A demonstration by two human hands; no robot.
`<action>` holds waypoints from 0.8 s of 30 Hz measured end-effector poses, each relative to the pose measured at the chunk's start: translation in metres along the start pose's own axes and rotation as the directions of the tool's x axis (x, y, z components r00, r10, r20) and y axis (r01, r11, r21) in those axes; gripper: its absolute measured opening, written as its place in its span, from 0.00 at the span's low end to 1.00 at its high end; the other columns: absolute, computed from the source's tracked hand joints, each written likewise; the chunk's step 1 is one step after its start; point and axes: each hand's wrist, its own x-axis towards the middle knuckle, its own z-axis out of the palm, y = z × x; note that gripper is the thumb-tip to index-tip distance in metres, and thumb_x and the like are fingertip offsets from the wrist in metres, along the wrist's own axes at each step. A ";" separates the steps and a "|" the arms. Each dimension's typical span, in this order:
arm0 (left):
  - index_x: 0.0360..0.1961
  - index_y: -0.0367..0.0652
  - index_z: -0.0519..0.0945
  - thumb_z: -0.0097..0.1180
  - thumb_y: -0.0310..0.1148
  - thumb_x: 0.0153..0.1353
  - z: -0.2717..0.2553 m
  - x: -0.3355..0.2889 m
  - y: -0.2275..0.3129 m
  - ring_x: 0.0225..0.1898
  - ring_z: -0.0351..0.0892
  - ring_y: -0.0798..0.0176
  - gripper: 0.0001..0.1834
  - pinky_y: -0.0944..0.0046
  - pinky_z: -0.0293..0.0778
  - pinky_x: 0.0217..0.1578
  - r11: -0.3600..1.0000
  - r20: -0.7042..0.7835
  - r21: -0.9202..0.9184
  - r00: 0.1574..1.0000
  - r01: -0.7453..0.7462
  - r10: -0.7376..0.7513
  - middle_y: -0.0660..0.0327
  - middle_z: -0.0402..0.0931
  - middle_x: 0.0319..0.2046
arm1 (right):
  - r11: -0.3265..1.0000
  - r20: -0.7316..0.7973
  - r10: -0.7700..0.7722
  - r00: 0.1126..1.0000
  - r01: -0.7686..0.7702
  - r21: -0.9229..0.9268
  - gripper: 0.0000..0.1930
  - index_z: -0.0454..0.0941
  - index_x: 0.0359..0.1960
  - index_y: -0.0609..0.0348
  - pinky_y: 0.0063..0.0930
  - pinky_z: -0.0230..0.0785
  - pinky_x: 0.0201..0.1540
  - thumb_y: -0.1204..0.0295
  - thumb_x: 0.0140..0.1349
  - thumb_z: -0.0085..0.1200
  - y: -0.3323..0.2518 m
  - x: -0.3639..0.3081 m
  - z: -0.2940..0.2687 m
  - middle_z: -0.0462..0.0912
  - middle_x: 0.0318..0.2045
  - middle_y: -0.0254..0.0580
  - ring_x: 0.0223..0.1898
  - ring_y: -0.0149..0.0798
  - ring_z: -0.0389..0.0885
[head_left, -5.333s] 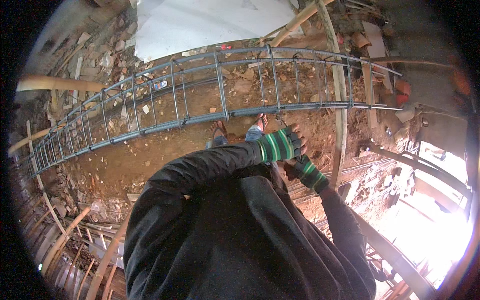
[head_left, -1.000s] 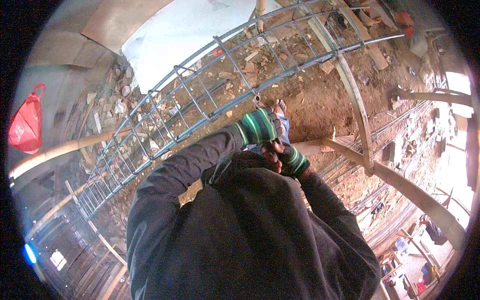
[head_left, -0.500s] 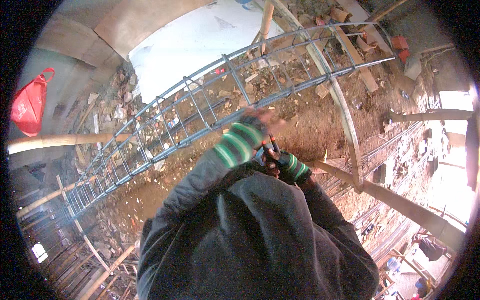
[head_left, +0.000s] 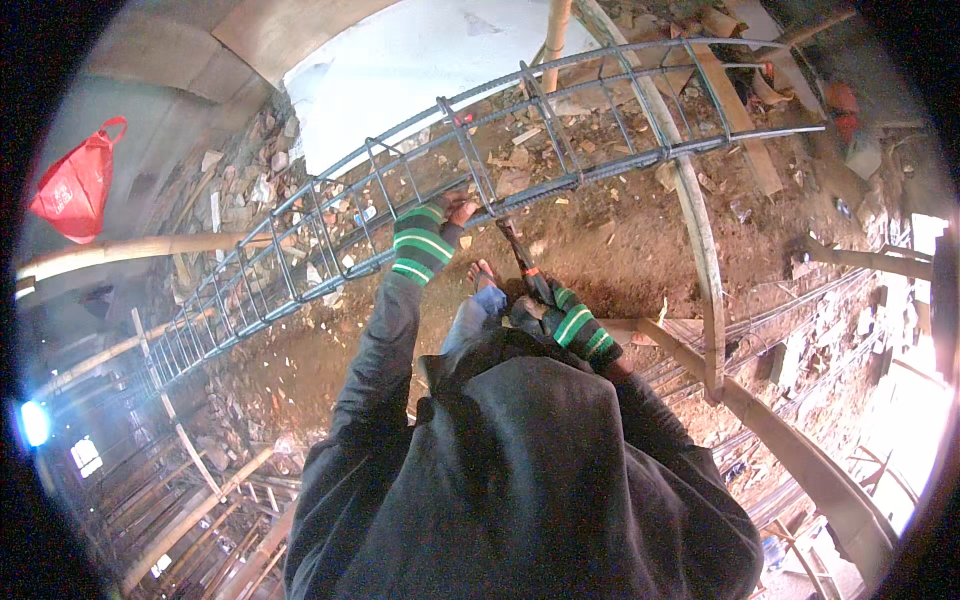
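Note:
A long rebar cage (head_left: 350, 262) of ribbed bars and square stirrups crosses in front of me, rising from lower left to upper right. My left hand (head_left: 455, 214), in a green-and-black striped knit sleeve, is closed at the near bar beside a stirrup; its fingers are partly hidden. Close to my body, my right hand (head_left: 548, 308) is wrapped round the handles of dark pincers (head_left: 523, 258) with orange bands. Their head points up at the near bar, right of my left hand, and appears to touch it.
A pale wooden pole (head_left: 695, 230) passes under the cage on the right, with a bamboo pole (head_left: 150, 250) at left. Rubble (head_left: 235, 195) and a white sheet (head_left: 400, 75) lie beyond. A red bag (head_left: 80, 190) is far left. My bare foot (head_left: 482, 274) shows below.
My left hand has moved left, away from the pincers, and come to the near bar. The pincers have swung up to the bar in my right hand. The view has shifted slightly.

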 end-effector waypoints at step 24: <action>0.38 0.50 0.86 0.53 0.59 0.62 0.002 0.003 0.011 0.29 0.82 0.50 0.24 0.53 0.75 0.32 0.957 0.001 0.289 0.999 -0.032 0.033 0.54 0.82 0.25 | 0.689 -0.009 -0.292 0.956 0.204 -0.696 0.22 0.67 0.61 0.61 0.32 0.64 0.58 0.67 0.68 0.53 -0.067 -0.018 0.036 0.78 0.52 0.44 0.51 0.42 0.75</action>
